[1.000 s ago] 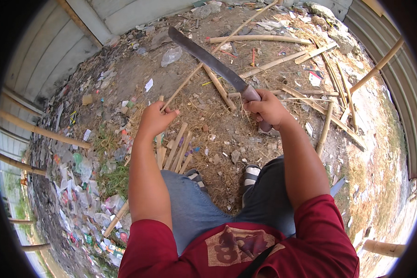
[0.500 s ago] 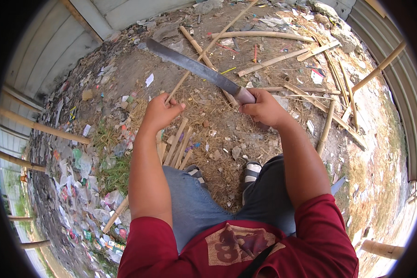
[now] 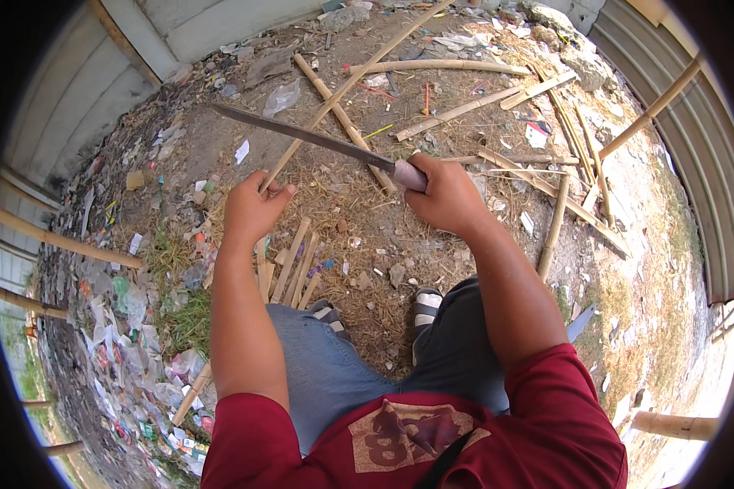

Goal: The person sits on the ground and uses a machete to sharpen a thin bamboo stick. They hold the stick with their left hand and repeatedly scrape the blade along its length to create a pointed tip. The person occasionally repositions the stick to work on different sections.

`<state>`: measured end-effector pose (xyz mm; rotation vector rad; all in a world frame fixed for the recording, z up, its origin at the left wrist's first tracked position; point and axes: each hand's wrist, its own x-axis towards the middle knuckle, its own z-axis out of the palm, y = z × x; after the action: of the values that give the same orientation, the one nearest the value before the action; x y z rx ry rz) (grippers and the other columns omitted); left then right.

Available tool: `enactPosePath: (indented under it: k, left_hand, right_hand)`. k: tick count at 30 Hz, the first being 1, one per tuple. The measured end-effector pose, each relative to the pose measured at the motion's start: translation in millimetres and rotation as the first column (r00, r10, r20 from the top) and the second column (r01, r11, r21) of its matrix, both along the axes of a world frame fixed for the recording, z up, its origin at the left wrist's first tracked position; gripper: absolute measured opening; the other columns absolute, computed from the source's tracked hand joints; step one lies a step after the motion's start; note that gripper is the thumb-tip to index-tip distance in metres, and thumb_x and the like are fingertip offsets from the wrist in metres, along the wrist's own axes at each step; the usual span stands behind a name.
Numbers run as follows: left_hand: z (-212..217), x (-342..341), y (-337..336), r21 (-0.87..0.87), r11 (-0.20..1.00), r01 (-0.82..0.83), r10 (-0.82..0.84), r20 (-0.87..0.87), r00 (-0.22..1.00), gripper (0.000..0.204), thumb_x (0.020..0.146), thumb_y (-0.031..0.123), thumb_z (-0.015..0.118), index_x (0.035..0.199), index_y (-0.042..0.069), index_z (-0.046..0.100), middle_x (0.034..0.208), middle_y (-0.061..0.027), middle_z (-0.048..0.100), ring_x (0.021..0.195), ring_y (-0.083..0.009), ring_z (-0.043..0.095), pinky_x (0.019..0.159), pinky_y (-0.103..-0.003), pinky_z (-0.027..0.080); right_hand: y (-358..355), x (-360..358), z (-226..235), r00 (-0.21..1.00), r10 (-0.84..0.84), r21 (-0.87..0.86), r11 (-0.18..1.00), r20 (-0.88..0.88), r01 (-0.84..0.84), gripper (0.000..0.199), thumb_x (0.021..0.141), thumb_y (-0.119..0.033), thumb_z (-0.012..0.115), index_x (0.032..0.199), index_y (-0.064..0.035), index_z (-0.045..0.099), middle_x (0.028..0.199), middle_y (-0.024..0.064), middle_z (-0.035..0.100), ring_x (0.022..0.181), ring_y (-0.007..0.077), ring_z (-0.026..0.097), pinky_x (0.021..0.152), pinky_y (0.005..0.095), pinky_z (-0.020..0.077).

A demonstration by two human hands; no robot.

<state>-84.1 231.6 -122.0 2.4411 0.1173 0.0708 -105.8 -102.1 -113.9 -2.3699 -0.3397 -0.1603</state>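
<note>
My left hand (image 3: 253,208) is closed round the near end of a long thin bamboo strip (image 3: 334,99), which slants away up and to the right. In my right hand (image 3: 448,196) is the wrapped handle of a machete (image 3: 310,137). Its long dark blade points left and crosses over the strip a little beyond my left hand; whether the two touch I cannot tell. Below my left hand several short split bamboo pieces (image 3: 289,269) lie on the ground near my foot.
A bamboo pole (image 3: 342,122) lies under the strip, and more split bamboo (image 3: 465,110) is scattered at the far right. Plastic litter (image 3: 130,326) covers the left side. A concrete wall (image 3: 81,98) and a corrugated metal sheet (image 3: 661,106) flank the ground.
The machete has turned, its tip swinging left and its blade now showing more edge-on. My left hand still grips the bamboo strip. The whole view has shifted slightly.
</note>
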Motion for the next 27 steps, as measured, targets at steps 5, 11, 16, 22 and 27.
enactPosePath:
  k: [5,11,16,22,27]
  left_hand:
    - [7,-1,3,0.075,0.997,-0.031,0.033,-0.021,0.999,0.039,0.086,0.036,0.084,0.09,0.003,0.064,0.073,-0.008,0.069,0.067,-0.0161,0.065,0.064,-0.034,0.05]
    - [0,2,-8,0.123,0.992,-0.02,0.01,0.083,0.997,0.04,0.086,0.045,0.079,0.095,0.006,0.073,0.069,-0.0109,0.068,0.063,-0.0259,0.067,0.06,-0.04,0.049]
    - [7,-4,-8,0.265,0.964,-0.036,-0.015,0.187,0.982,0.044,0.086,0.05,0.077,0.098,0.007,0.076,0.071,-0.013,0.07,0.068,-0.0329,0.069,0.063,-0.044,0.052]
    - [15,-6,-26,0.3,0.95,-0.085,-0.003,0.282,0.959,0.046,0.087,0.05,0.076,0.1,0.007,0.076,0.079,-0.0158,0.072,0.074,-0.0362,0.07,0.066,-0.047,0.053]
    - [2,-4,-28,0.329,0.942,-0.071,-0.084,0.433,0.897,0.043,0.086,0.05,0.076,0.097,0.008,0.076,0.08,-0.0155,0.072,0.074,-0.0357,0.07,0.065,-0.047,0.052]
  right_hand:
    - [-24,18,2,0.952,-0.267,0.007,0.963,0.152,0.269,0.029,0.083,-0.022,0.074,0.105,-0.0067,0.065,0.086,0.0229,0.07,0.084,0.0447,0.068,0.073,0.0528,0.0522]
    - [2,2,-7,0.958,-0.11,-0.082,0.987,0.263,0.136,0.028,0.084,-0.026,0.074,0.104,-0.0076,0.063,0.083,0.0189,0.071,0.082,0.0411,0.07,0.071,0.051,0.054]
    - [-2,11,-7,0.987,-0.13,-0.229,0.962,0.092,0.148,0.029,0.085,-0.027,0.075,0.102,-0.0079,0.062,0.083,0.0193,0.071,0.081,0.0412,0.07,0.07,0.0525,0.0539]
    - [3,15,-22,0.99,-0.112,-0.208,0.97,0.087,0.128,0.026,0.086,-0.026,0.073,0.101,-0.0067,0.063,0.083,0.0207,0.07,0.081,0.0428,0.069,0.071,0.0523,0.0534]
    - [19,9,-11,0.991,-0.013,-0.336,0.94,0.133,0.057,0.026,0.086,-0.026,0.072,0.1,-0.0066,0.062,0.083,0.0208,0.07,0.08,0.0437,0.068,0.071,0.0532,0.0532]
